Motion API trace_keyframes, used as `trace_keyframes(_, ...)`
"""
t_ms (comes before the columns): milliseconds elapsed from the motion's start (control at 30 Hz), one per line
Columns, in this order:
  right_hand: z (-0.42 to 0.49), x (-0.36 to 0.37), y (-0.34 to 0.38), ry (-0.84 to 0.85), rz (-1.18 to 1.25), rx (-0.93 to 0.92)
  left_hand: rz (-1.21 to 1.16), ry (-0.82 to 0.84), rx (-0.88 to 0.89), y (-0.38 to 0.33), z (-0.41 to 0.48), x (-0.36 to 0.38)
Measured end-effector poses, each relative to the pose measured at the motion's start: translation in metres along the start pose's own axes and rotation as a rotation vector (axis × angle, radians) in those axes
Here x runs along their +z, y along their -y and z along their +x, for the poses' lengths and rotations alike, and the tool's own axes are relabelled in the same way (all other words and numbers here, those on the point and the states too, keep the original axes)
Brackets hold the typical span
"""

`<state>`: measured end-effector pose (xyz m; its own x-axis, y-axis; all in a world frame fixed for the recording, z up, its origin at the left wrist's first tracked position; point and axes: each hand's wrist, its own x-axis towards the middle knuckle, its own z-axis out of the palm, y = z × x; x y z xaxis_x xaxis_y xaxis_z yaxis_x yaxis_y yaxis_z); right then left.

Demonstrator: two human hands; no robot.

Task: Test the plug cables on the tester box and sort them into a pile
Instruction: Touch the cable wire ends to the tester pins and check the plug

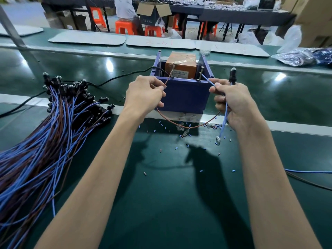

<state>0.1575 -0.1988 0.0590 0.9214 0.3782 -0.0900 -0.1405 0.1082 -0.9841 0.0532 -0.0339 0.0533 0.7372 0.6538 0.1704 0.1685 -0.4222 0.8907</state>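
Fingers (159, 89) of my left hand (143, 94) pinch the brown wire (172, 123), right hand (233, 105) the blue wire (209, 81), to touch the tester box (185, 94) pins.

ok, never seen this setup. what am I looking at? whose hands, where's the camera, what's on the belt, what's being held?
One picture only, from a camera worn on the person's head, looking down at their two bare hands; there is no robot. The left hand pinches the brown wire; the right hand grips the blue wire and the black plug, apparently all one cable. Both wire ends are held up to two metal posts on the purple tester box, which has an orange block inside; whether they touch, I cannot tell. On the green belt lie a pile of cables at the left and scattered blue and brown snippets.
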Motion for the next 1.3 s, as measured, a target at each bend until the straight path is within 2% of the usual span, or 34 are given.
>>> trace_keyframes(700, 0.0025, -0.0047, -0.0019, -0.004, -0.073, -0.069, 0.0, 0.061, -0.011, -0.0022, -0.0002, -0.0026)
trace_keyframes(1000, 0.0037, -0.0047, -0.0018, -0.013, -0.077, -0.07, -0.021, 0.009, -0.03, -0.0019, 0.0019, -0.0061)
trace_keyframes(1200, 0.0047, -0.0048, -0.0019, 0.003, -0.074, -0.065, -0.028, -0.114, -0.036, -0.0013, 0.0052, -0.0083)
trace_keyframes(1300, 0.0043, -0.0046, -0.0019, 0.0, -0.076, -0.068, -0.034, -0.106, -0.027, -0.0028, 0.0031, -0.0054)
